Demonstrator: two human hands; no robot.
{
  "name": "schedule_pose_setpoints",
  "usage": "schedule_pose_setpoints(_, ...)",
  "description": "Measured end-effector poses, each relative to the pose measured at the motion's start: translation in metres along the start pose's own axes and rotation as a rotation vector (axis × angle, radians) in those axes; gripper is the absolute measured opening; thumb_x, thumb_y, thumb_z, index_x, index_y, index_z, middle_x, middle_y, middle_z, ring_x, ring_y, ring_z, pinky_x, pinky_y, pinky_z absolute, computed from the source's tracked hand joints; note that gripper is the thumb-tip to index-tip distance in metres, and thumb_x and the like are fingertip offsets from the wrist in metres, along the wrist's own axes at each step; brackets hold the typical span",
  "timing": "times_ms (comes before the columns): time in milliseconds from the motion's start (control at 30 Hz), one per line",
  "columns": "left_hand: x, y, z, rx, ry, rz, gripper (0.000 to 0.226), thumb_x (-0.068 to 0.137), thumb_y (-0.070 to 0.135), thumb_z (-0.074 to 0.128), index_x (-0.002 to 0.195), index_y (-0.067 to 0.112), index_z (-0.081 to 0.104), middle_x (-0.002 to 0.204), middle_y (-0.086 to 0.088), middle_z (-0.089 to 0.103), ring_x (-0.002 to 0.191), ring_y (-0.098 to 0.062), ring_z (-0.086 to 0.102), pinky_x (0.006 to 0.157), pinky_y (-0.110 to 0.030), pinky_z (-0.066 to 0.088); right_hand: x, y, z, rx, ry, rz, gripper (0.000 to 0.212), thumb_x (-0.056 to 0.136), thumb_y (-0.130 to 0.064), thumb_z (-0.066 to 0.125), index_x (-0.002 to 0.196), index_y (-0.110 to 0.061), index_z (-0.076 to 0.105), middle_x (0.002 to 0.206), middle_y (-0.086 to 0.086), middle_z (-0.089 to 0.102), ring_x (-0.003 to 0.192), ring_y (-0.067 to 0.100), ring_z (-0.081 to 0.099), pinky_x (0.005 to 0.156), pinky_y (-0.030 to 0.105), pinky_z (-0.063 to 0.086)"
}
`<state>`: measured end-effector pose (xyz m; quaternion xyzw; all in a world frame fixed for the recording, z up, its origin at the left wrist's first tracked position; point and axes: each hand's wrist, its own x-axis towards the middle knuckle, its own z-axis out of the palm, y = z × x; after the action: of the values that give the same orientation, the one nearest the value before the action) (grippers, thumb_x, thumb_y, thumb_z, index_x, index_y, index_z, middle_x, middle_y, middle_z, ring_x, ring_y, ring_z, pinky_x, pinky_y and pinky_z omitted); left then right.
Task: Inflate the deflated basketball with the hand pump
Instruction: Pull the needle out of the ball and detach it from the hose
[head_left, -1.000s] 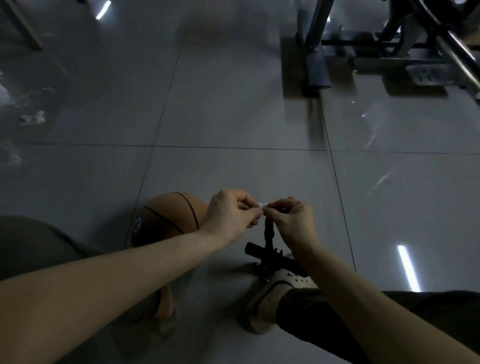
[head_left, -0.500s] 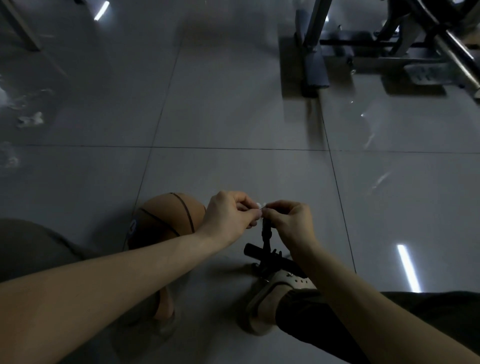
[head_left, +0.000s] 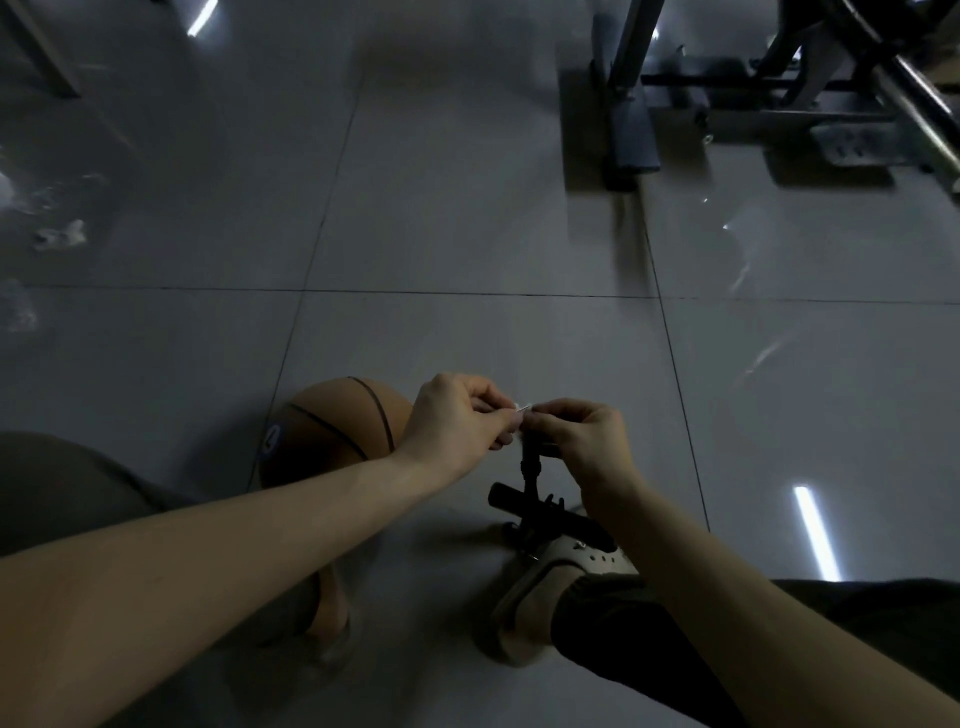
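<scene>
Above the hand pump (head_left: 540, 515), forearms converge: left hand (head_left: 457, 423) pinches the needle (head_left: 523, 408); right hand (head_left: 589, 449) grips the hose end (head_left: 530, 462).

Single cam, head-worn, wide-angle, faces fwd & down over the person's own arms. Left hand (head_left: 457, 421) & right hand (head_left: 587, 441) sit close, low centre; tiled floor (head_left: 467, 208) spreads beyond, gym frame (head_left: 628, 130) far off at top right, tile lines bowed by lens

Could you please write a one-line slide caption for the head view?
Left hand and right hand pinch a needle at the pump hose tip; basketball lies on the floor.
</scene>
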<state>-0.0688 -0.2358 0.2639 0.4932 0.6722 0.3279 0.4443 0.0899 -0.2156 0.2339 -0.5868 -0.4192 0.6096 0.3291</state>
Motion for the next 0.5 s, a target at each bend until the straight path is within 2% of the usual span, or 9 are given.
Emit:
schedule_pose_setpoints(167,0.005,0.004,-0.001,-0.009,-0.020,-0.021,0.010,0.088,0.011,0.078,0.089,0.002,0.074,0.074,-0.008,0.076,0.066,-0.015,0.074,0.062,-0.025,0.061,0.000,-0.001,0.001,0.008,0.009,-0.023,0.003,0.084,-0.002,0.075,0.083,0.001,0.075,0.078,0.020,0.074,0.066,0.022,0.070,0.069,0.033,0.060)
schedule_pose_setpoints(300,0.007,0.009,-0.003,-0.083,-0.063,-0.090,0.012,0.088,0.009,0.077,0.090,-0.002,0.073,0.077,-0.010,0.076,0.070,-0.021,0.075,0.066,-0.030,0.063,0.000,-0.002,0.000,0.010,-0.028,-0.001,0.007,0.084,-0.003,0.075,0.084,0.003,0.074,0.079,0.021,0.074,0.066,0.022,0.070,0.067,0.030,0.059)
schedule_pose_setpoints(400,0.015,0.011,-0.007,-0.179,-0.106,-0.188,0.015,0.086,0.008,0.079,0.091,-0.004,0.072,0.077,-0.013,0.076,0.071,-0.024,0.075,0.068,-0.034,0.063,0.001,-0.006,-0.004,0.042,-0.090,0.076,0.011,0.086,-0.003,0.073,0.093,0.006,0.074,0.083,0.022,0.074,0.072,0.026,0.072,0.068,0.032,0.059)
schedule_pose_setpoints(500,0.024,0.009,-0.011,-0.192,-0.170,-0.257,0.022,0.081,0.015,0.084,0.092,0.000,0.073,0.079,-0.010,0.076,0.072,-0.019,0.069,0.069,-0.032,0.061,0.002,-0.010,-0.008,0.085,-0.163,0.192,0.015,0.088,-0.005,0.070,0.100,0.005,0.073,0.090,0.021,0.075,0.082,0.030,0.074,0.070,0.032,0.060)
